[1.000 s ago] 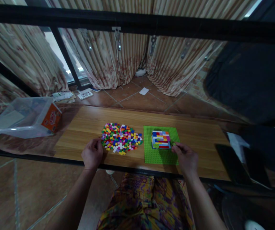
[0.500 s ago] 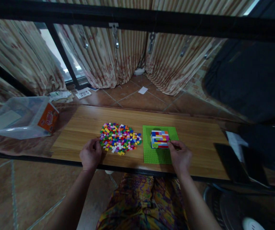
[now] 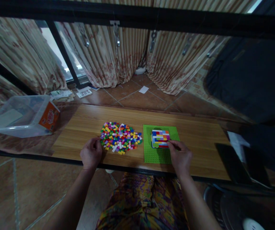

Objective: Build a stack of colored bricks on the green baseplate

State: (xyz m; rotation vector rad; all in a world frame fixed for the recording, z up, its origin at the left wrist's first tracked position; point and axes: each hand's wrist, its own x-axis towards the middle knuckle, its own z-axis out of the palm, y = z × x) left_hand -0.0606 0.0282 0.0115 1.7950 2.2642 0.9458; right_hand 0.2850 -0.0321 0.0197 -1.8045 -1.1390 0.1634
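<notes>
A green studded baseplate (image 3: 161,157) lies on the wooden tabletop, with a block of multicoloured toy bricks (image 3: 160,138) built up on it. At the block's right edge my right hand (image 3: 181,157) is closed in a pinch, fingertips touching the bricks; whatever lies between them is too small to make out. To the left of the baseplate spreads a heap of loose toy bricks (image 3: 120,136) in many colours. My left hand (image 3: 91,153) rests by the left edge of this heap, thumb and fingers curled together. Anything inside that grip is hidden.
A clear plastic bin (image 3: 20,118) with an orange label stands left of the wooden tabletop (image 3: 77,127). Dark flat panels (image 3: 233,163) and white paper lie at the right end. A dark bar and striped curtains (image 3: 128,57) are beyond the table.
The view has shifted very slightly. My right fingertips stay at the right edge of the brick block, and my left hand keeps its place beside the heap.
</notes>
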